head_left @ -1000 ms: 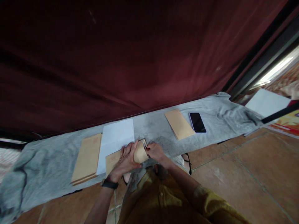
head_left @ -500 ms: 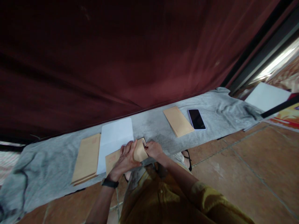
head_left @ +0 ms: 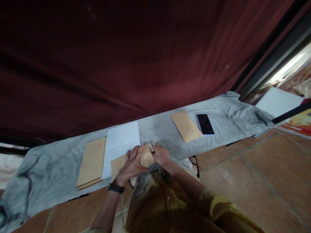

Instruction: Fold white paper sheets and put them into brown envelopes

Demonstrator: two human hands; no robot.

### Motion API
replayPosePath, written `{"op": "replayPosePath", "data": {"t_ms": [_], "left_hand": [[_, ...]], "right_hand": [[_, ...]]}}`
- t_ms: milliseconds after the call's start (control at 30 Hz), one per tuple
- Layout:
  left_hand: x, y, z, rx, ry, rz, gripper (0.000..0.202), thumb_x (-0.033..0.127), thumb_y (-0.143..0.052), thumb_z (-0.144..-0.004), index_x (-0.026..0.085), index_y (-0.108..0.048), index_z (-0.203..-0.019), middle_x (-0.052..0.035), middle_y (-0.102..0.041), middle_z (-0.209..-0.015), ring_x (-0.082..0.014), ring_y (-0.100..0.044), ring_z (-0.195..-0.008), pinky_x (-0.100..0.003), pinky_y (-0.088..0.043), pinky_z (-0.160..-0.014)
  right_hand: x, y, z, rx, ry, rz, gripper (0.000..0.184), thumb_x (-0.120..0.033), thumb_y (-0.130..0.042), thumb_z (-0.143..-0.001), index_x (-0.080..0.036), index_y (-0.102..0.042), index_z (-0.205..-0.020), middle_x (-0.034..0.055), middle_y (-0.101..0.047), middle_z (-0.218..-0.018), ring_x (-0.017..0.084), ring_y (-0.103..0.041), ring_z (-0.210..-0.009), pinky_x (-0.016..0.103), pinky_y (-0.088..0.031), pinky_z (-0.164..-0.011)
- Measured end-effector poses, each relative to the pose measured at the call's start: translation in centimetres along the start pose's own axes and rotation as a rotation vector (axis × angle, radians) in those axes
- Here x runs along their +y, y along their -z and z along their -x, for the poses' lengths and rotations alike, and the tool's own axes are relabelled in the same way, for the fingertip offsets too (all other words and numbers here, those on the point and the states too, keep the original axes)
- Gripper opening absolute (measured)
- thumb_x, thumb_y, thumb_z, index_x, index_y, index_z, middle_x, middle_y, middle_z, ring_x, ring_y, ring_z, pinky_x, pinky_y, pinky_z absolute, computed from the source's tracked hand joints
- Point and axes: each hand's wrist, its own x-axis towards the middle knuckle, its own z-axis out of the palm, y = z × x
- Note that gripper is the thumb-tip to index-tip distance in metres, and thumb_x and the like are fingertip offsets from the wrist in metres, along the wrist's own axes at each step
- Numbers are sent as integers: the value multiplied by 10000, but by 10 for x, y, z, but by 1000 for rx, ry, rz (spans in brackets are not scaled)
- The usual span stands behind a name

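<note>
- Movement since the earlier frame: slight. The right hand has closed in on the right end of the brown envelope, and its thumb now lies over the far right corner. The left hand has stayed flat on the same envelope.
- Left hand: fingers extended and close together, palm down, pressing on the middle of the envelope. It grips nothing. A black wristband sits on the wrist.
- Right hand: fingers curled and clamped on the envelope's right end, thumb on top. What lies at the envelope's mouth is too small to tell.
- Brown envelope: lies lengthwise on the grey cloth, at its near edge, directly in front of the person. Its left end overlaps the near edge of a white sheet.
- Left of the white sheet and touching it: a stack of brown envelopes, squared up.
- Right and farther off, well apart from the hands: a second envelope stack, with a phone just beside it on the right, screen dark.
- Behind the cloth: a maroon curtain hangs down to its far edge.
- Near side: tiled floor; a sandal shows at the cloth's near edge, right of the right forearm.
</note>
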Motion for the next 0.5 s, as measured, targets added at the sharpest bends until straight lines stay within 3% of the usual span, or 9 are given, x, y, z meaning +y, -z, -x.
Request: {"op": "replayPosePath", "data": {"t_ms": [233, 500], "left_hand": [[-5, -10, 10, 16, -40, -19, 1004, 450, -757, -774, 299, -204, -1599, -137, -136, -1687, -387, -131, -1539, -623, -109, -1210], [4, -25, 24, 119, -79, -101, 878, 476, -629, -904, 288, -140, -1608, -137, -198, -1673, -336, -161, -1543, -607, -145, -1214]], "right_hand": [[1, -1, -3, -36, -14, -53, 251, -260, -586, -901, -175, -694, -1111, 125, -758, -1061, 234, -720, -1005, 279, -509, -795], [3, -2, 4, -14, 30, -145, 213, -230, -541, -926, -233, -715, -1048, 66, -742, -1128, 189, -691, -1033, 248, -491, -822]]}}
